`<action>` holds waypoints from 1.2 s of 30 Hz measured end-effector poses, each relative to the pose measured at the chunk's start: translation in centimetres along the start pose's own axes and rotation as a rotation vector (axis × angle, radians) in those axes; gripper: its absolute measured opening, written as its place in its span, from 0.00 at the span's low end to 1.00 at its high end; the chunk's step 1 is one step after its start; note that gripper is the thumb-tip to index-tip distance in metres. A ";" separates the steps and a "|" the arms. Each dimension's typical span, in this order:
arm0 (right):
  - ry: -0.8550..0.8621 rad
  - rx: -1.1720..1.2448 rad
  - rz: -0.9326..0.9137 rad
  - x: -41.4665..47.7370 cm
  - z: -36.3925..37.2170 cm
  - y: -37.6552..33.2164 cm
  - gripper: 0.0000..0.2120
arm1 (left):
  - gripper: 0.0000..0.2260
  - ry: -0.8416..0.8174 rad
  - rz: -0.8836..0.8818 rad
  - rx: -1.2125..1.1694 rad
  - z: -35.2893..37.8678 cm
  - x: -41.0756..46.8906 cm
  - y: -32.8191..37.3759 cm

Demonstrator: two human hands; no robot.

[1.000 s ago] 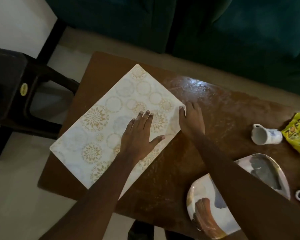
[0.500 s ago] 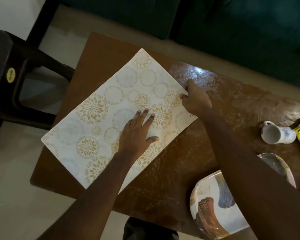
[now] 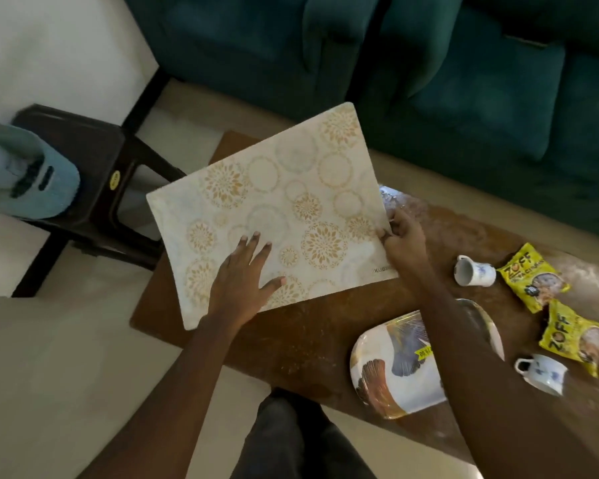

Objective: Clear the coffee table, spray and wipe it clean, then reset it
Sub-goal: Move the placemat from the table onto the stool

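Note:
A white placemat with gold flower circles [image 3: 291, 202] is raised off the left part of the brown coffee table [image 3: 308, 344], tilted with its far end up. My left hand [image 3: 244, 281] lies flat on its near edge, fingers spread. My right hand [image 3: 400, 236] pinches the mat's right edge. On the table's right part are a patterned plate [image 3: 388, 368], a white cup lying on its side [image 3: 472, 271], an upright white cup [image 3: 542, 373] and two yellow snack packets [image 3: 529, 274] [image 3: 571, 337].
A dark plastic stool [image 3: 94, 188] stands left of the table, with a light blue cloth [image 3: 28, 178] on it. A dark green sofa [image 3: 464, 81] runs along the far side. My dark trouser leg [image 3: 291, 440] is at the table's near edge.
The placemat lay flat on the table before; now its far end is lifted and it has turned. My right hand went from touching the edge to pinching it. The view has shifted right.

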State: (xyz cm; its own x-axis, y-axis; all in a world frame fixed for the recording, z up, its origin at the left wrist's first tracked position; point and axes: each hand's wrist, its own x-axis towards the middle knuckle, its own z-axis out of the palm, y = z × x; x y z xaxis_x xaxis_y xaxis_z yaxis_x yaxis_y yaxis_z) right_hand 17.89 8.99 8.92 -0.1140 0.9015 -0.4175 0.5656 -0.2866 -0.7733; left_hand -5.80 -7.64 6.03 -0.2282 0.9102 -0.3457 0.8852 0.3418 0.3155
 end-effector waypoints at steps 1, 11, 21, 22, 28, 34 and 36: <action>0.018 0.031 0.007 -1.2 -0.4 -0.4 0.11 | 0.37 0.011 0.000 0.001 -1.0 -0.9 0.1; 0.114 0.369 0.102 -10.8 0.6 -5.3 0.07 | 0.49 0.140 0.006 -0.069 -11.5 -7.8 -3.5; 0.128 0.512 0.097 -16.5 12.4 -12.6 0.07 | 0.56 0.126 0.113 0.114 -20.4 -10.6 -18.2; 0.142 0.519 0.090 -17.0 14.0 -13.5 0.08 | 0.56 0.125 0.139 0.124 -21.4 -10.7 -19.9; 0.185 0.557 0.068 -18.4 22.7 -19.1 0.08 | 0.55 0.153 0.202 0.164 -27.4 -10.6 -29.0; 0.214 0.601 0.108 -17.1 27.3 -23.5 0.05 | 0.51 0.142 0.241 0.282 -31.2 -7.8 -36.2; 0.215 0.616 0.114 -16.2 28.7 -24.9 0.04 | 0.41 0.188 0.246 0.316 -32.0 -6.7 -37.8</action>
State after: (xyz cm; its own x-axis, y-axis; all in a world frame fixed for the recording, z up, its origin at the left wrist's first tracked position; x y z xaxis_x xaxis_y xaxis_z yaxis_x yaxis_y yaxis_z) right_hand -17.81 -7.78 21.19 0.1208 0.8808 -0.4578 -0.0131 -0.4597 -0.8880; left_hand -50.72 -19.19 24.64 -0.0389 0.9923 -0.1175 0.9963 0.0476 0.0723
